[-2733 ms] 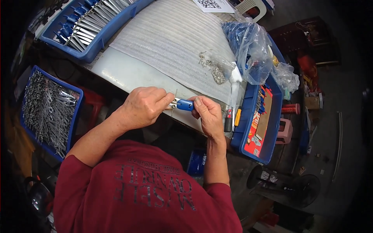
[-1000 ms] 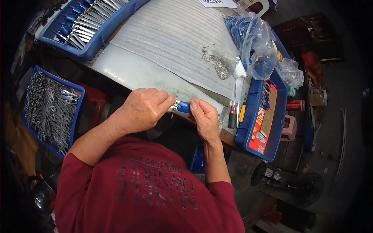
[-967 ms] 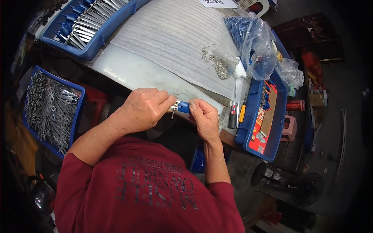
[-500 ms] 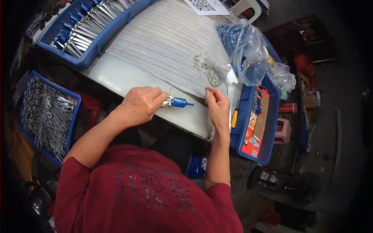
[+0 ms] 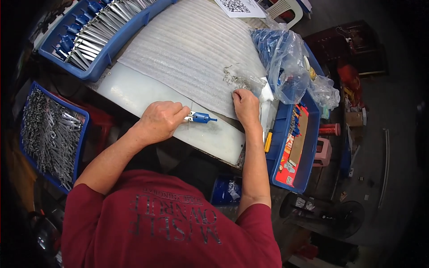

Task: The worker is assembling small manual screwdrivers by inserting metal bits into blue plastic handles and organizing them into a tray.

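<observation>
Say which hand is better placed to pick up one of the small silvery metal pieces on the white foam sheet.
Probably the right hand: it is beside those silvery pieces, while the left hand is farther off, gripping a blue-and-white part with a narrow tip.

Foam sheet (image 5: pixel 178 53) on table (image 5: pixel 219 145), metal bits (image 5: pixel 241 82) atop

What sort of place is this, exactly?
Probably a small assembly workshop. A long blue tray holds rows of similar blue-and-silver parts, a second blue tray is heaped with metal pieces, and small metal fasteners lie on white foam sheeting.
</observation>
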Demonstrator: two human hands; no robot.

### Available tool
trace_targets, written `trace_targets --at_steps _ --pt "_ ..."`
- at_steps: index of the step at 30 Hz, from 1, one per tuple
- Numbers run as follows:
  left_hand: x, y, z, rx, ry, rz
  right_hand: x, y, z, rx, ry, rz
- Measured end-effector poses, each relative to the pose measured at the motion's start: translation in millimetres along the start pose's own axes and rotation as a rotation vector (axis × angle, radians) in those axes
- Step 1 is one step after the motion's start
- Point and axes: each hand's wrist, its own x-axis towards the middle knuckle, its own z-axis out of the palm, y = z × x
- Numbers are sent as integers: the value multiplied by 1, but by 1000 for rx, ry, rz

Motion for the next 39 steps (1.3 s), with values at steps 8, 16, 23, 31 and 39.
trace_targets --at_steps 8,16,23,31,39 --pt "-1 -2 1 -15 18 25 5 -5 3 -144 -27 -91" --pt "-2 -3 1 -27 37 32 -13 -33 -20 286 -146 243" --pt "1 1 -4 7 -37 9 -40 -80 -39 659 -331 297" --pt "-1 -1 1 10 -29 7 -44 -90 -27 425 -287 164" --pt "-2 0 2 29 -38 14 -45 -95 -23 315 -275 148"
